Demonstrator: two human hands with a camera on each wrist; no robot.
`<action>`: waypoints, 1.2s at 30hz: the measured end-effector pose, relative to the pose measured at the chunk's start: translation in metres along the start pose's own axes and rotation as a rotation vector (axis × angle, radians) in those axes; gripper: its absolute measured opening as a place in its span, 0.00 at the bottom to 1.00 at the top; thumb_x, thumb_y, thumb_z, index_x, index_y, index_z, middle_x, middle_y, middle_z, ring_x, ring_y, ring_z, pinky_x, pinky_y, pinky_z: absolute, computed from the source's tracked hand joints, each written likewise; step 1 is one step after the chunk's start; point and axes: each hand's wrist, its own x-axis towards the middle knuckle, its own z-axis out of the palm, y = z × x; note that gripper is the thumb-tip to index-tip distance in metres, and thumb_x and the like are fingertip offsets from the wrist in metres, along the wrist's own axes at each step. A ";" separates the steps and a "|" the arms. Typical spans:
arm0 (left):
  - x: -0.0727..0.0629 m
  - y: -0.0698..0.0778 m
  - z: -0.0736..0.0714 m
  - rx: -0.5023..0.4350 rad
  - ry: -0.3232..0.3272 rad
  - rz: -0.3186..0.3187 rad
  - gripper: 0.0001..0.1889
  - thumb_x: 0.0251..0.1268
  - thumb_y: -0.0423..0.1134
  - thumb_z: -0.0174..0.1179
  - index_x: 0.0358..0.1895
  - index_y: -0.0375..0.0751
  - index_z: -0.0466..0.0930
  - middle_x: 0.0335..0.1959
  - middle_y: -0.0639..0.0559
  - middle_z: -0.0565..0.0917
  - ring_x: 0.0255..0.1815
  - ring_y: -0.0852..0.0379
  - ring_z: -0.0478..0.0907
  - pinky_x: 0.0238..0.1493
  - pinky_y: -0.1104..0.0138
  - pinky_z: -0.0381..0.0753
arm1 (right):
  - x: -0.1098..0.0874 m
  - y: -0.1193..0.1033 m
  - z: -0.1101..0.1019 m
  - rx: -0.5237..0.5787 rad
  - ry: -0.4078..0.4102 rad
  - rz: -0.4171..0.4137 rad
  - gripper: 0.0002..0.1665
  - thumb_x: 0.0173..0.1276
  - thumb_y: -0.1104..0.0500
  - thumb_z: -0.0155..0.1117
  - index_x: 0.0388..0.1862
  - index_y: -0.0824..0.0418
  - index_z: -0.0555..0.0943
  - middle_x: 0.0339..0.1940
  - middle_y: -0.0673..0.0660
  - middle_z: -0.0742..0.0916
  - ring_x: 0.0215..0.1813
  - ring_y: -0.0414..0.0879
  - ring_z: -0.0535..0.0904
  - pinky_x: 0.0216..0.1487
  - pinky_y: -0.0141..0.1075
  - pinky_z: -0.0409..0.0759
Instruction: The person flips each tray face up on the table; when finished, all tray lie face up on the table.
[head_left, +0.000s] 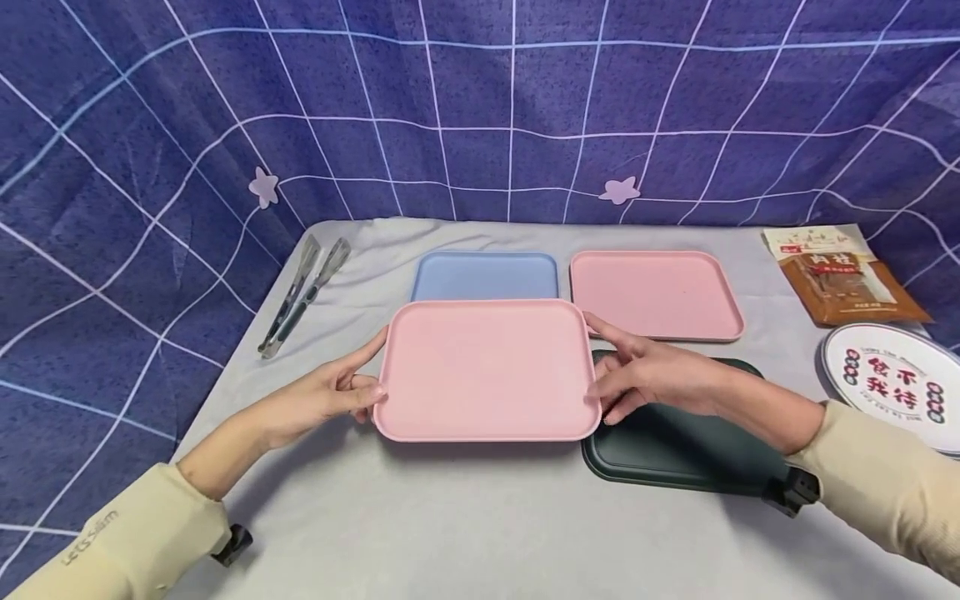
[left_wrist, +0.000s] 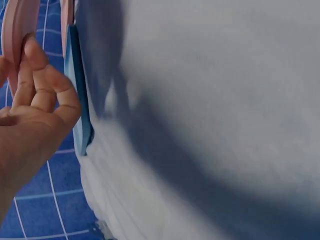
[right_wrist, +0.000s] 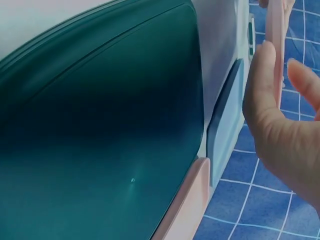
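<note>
Both hands hold a pink tray (head_left: 487, 371) above the table, its flat inside facing the head camera. The left hand (head_left: 326, 392) grips the tray's left end, thumb on the rim and fingers behind; in the left wrist view its fingertips (left_wrist: 35, 52) press the tray's underside. At the opposite end the right hand (head_left: 645, 375) grips the rim, with the thumb in front. Behind the held tray lies a blue tray (head_left: 487, 275), partly covered by it. A second pink tray (head_left: 656, 296) lies to the back right. Under the right forearm is a dark green tray (head_left: 690, 446).
Metal tongs (head_left: 303, 300) lie at the table's left edge. On the right are a brown and cream food packet (head_left: 840, 279) and a stack of white plates (head_left: 892, 383) with red lettering. A blue gridded curtain (head_left: 480, 108) hangs behind the grey cloth (head_left: 450, 525).
</note>
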 end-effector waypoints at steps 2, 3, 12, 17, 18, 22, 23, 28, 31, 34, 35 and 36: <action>-0.003 0.000 -0.004 0.002 -0.025 -0.030 0.46 0.76 0.38 0.55 0.82 0.65 0.30 0.35 0.55 0.85 0.35 0.57 0.79 0.45 0.61 0.80 | 0.000 0.001 0.001 -0.026 -0.027 0.024 0.68 0.63 0.66 0.70 0.82 0.32 0.34 0.36 0.60 0.83 0.43 0.55 0.87 0.46 0.47 0.87; -0.003 -0.001 -0.006 0.004 -0.041 -0.043 0.46 0.76 0.38 0.55 0.82 0.64 0.29 0.35 0.54 0.85 0.35 0.57 0.80 0.45 0.61 0.80 | 0.001 0.001 0.002 -0.036 -0.034 0.034 0.69 0.62 0.66 0.71 0.82 0.32 0.33 0.37 0.61 0.84 0.43 0.56 0.87 0.46 0.47 0.87; -0.005 0.003 -0.012 0.010 -0.120 -0.130 0.50 0.72 0.37 0.59 0.82 0.49 0.29 0.33 0.56 0.86 0.37 0.59 0.82 0.45 0.63 0.79 | 0.010 0.011 0.015 -0.031 0.001 0.102 0.76 0.55 0.68 0.75 0.81 0.31 0.32 0.34 0.61 0.84 0.37 0.54 0.88 0.39 0.44 0.87; -0.003 0.003 -0.013 0.021 -0.149 -0.171 0.52 0.70 0.36 0.62 0.82 0.49 0.28 0.32 0.54 0.86 0.36 0.57 0.82 0.44 0.63 0.80 | 0.012 0.016 0.023 0.001 0.019 0.093 0.75 0.56 0.69 0.74 0.83 0.38 0.32 0.32 0.60 0.85 0.34 0.52 0.88 0.38 0.42 0.87; -0.003 0.003 -0.014 0.019 -0.154 -0.175 0.53 0.69 0.36 0.62 0.82 0.49 0.28 0.31 0.54 0.86 0.36 0.57 0.82 0.44 0.63 0.80 | 0.012 0.017 0.025 0.002 0.026 0.089 0.75 0.56 0.69 0.74 0.83 0.40 0.31 0.32 0.59 0.85 0.34 0.52 0.88 0.38 0.42 0.87; 0.000 0.002 -0.018 0.004 -0.172 -0.178 0.53 0.69 0.35 0.62 0.82 0.46 0.28 0.31 0.54 0.86 0.35 0.58 0.82 0.42 0.65 0.82 | 0.013 0.019 0.027 -0.003 0.038 0.081 0.73 0.57 0.68 0.74 0.83 0.43 0.32 0.31 0.59 0.85 0.35 0.53 0.89 0.38 0.42 0.87; 0.000 0.001 -0.019 -0.002 -0.177 -0.179 0.52 0.69 0.35 0.62 0.82 0.45 0.29 0.31 0.54 0.86 0.35 0.58 0.83 0.42 0.66 0.82 | 0.014 0.019 0.026 -0.006 0.036 0.084 0.73 0.57 0.67 0.74 0.83 0.44 0.32 0.31 0.59 0.85 0.35 0.53 0.89 0.38 0.42 0.87; 0.005 -0.005 -0.021 0.003 -0.209 -0.194 0.52 0.69 0.35 0.62 0.81 0.39 0.28 0.31 0.56 0.86 0.35 0.59 0.82 0.39 0.69 0.82 | 0.018 0.021 0.026 -0.005 0.014 0.122 0.71 0.59 0.66 0.73 0.84 0.47 0.32 0.34 0.60 0.84 0.34 0.50 0.89 0.36 0.40 0.87; 0.007 -0.007 -0.022 0.019 -0.223 -0.212 0.52 0.69 0.36 0.62 0.81 0.39 0.28 0.30 0.57 0.85 0.33 0.60 0.81 0.37 0.70 0.81 | 0.020 0.022 0.025 -0.007 0.002 0.154 0.72 0.59 0.65 0.73 0.83 0.47 0.31 0.36 0.60 0.85 0.33 0.48 0.88 0.34 0.38 0.87; 0.009 -0.010 -0.022 0.029 -0.222 -0.224 0.53 0.69 0.36 0.62 0.81 0.38 0.27 0.29 0.57 0.84 0.32 0.60 0.80 0.37 0.70 0.80 | 0.024 0.022 0.023 -0.012 0.002 0.172 0.72 0.58 0.65 0.74 0.83 0.47 0.31 0.36 0.60 0.85 0.32 0.46 0.88 0.34 0.38 0.86; 0.010 -0.010 -0.022 0.032 -0.221 -0.225 0.53 0.69 0.36 0.62 0.81 0.38 0.27 0.29 0.57 0.84 0.31 0.60 0.79 0.37 0.70 0.80 | 0.025 0.022 0.023 -0.014 0.002 0.175 0.72 0.58 0.65 0.74 0.83 0.47 0.31 0.37 0.60 0.85 0.32 0.46 0.88 0.34 0.38 0.86; 0.011 -0.011 -0.022 0.034 -0.218 -0.227 0.53 0.69 0.36 0.62 0.81 0.38 0.27 0.28 0.57 0.84 0.31 0.60 0.79 0.37 0.70 0.80 | 0.026 0.022 0.022 -0.016 0.003 0.178 0.72 0.58 0.65 0.74 0.83 0.47 0.31 0.37 0.60 0.85 0.31 0.46 0.88 0.34 0.38 0.86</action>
